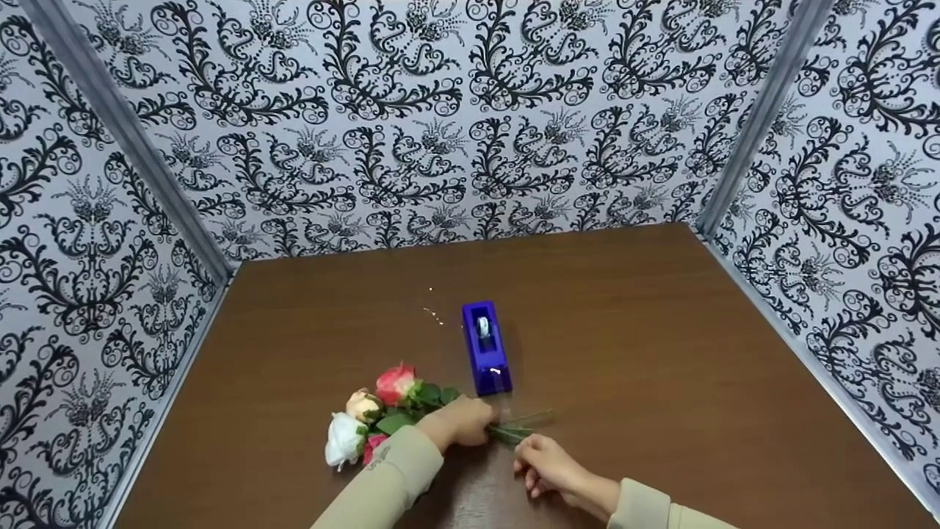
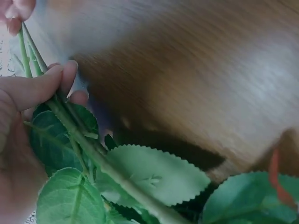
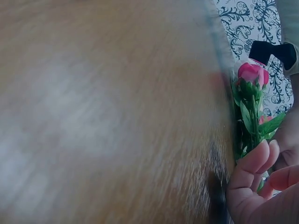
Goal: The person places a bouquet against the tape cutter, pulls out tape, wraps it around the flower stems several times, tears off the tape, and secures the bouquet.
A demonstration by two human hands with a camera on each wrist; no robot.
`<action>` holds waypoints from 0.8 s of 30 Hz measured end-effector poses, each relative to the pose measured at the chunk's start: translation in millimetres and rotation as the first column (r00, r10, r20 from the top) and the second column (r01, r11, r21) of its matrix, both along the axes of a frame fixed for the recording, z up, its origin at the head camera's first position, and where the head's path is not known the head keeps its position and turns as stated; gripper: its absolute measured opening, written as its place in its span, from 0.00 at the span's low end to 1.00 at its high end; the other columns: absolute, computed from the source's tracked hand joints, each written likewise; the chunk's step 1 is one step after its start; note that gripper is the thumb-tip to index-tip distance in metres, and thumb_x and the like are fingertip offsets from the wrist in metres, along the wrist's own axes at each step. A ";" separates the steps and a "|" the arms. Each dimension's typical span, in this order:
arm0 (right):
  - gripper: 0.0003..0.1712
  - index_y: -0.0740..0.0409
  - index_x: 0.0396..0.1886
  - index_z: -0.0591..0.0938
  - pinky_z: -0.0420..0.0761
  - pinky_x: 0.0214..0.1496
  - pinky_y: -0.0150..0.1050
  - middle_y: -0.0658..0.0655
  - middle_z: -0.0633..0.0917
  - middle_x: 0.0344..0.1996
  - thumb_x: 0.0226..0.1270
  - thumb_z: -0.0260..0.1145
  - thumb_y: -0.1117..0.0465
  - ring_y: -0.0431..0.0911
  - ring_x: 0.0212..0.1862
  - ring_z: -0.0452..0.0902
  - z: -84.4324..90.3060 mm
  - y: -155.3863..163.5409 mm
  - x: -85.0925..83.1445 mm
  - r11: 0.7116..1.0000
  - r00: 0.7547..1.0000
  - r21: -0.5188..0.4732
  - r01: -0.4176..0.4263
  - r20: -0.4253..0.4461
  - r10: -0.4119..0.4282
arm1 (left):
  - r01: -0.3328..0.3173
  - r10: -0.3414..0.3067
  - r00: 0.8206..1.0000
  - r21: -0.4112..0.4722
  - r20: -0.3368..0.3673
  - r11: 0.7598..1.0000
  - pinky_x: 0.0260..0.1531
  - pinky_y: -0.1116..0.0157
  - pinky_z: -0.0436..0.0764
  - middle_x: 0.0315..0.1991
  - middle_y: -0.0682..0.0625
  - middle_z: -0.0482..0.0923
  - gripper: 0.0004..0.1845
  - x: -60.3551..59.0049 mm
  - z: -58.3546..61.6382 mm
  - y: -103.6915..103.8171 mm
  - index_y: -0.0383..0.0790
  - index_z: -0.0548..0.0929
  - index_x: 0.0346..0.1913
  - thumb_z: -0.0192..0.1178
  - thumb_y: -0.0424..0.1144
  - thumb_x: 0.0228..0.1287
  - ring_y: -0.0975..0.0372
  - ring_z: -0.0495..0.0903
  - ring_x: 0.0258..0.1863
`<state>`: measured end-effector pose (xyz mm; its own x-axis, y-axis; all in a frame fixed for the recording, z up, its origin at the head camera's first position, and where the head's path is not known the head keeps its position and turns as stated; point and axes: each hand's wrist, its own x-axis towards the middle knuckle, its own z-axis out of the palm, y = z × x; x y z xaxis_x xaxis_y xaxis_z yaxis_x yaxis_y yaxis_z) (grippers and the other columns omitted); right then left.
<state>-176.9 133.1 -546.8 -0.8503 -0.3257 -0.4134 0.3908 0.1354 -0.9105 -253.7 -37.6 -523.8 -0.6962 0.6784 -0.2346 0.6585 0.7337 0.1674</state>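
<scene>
So my left hand (image 1: pixel 459 422) has its grip wrapped around the flower stems (image 1: pixel 518 432), thumb and fingers curled over them right where the leaves (image 2: pixel 154 172) start. The bunch (image 1: pixel 378 411) lies flat on the brown bench (image 1: pixel 661 353), blooms pointing off to my left: 1 pink-red rose (image 1: pixel 395 382) on top, 1 peach one (image 1: pixel 363 404) just beside it, 1 white one (image 1: pixel 344 438) nearest the bench's front edge, and a bit of another pink bloom (image 1: pixel 373 446) poking out next to my sleeve (image 1: pixel 389 477).

My right hand (image 1: pixel 547 464) sits just to the right of the left one, fingers loosely curled near the bare stem ends. From the left wrist view my right fingertips (image 2: pixel 14 14) seem to be touching the stem tips, but honestly I can't tell if that grip is really pinching anything or just resting there.

The blue tape dispenser (image 1: pixel 485 347) stands just behind my left hand, its cutter end facing the stems, not touching them. Patterned black and white walls (image 1: pixel 440 110) box the bench in on 3 sides.
</scene>
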 end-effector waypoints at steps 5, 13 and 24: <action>0.05 0.61 0.32 0.69 0.71 0.16 0.25 0.53 0.75 0.29 0.65 0.51 0.62 0.35 0.18 0.69 -1.4 -2.3 0.5 1.000 0.999 0.014 0.022 -0.041 -0.022 | -0.005 -0.013 0.985 0.105 0.172 0.994 0.25 0.70 0.69 0.25 0.54 0.76 0.05 -6.1 2.8 -0.4 0.41 0.81 0.31 0.64 0.31 0.50 0.66 0.68 0.23; 0.05 0.62 0.30 0.71 0.71 0.16 0.26 0.52 0.74 0.25 0.61 0.52 0.64 0.36 0.18 0.70 -4.9 -2.4 -1.6 1.000 0.996 0.009 0.025 -0.089 -0.024 | -0.052 0.005 0.955 0.153 0.296 0.987 0.28 0.72 0.70 0.28 0.54 0.78 0.11 -8.5 7.2 0.0 0.41 0.83 0.40 0.64 0.33 0.52 0.68 0.68 0.25; 0.08 0.66 0.38 0.66 0.71 0.15 0.26 0.51 0.79 0.22 0.65 0.47 0.63 0.35 0.15 0.72 -11.7 -6.4 3.1 0.998 0.999 -0.065 0.025 -0.028 -0.027 | -0.072 -0.005 0.932 0.198 0.363 0.977 0.20 0.74 0.69 0.23 0.47 0.81 0.06 -7.1 11.5 1.4 0.35 0.82 0.32 0.55 0.27 0.58 0.65 0.75 0.19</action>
<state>-173.8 126.7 -558.6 -0.8702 -0.3284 -0.3674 0.3670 0.0656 -0.9279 -260.8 -36.2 -512.3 -0.6141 0.7162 -0.3317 0.5013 0.6785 0.5369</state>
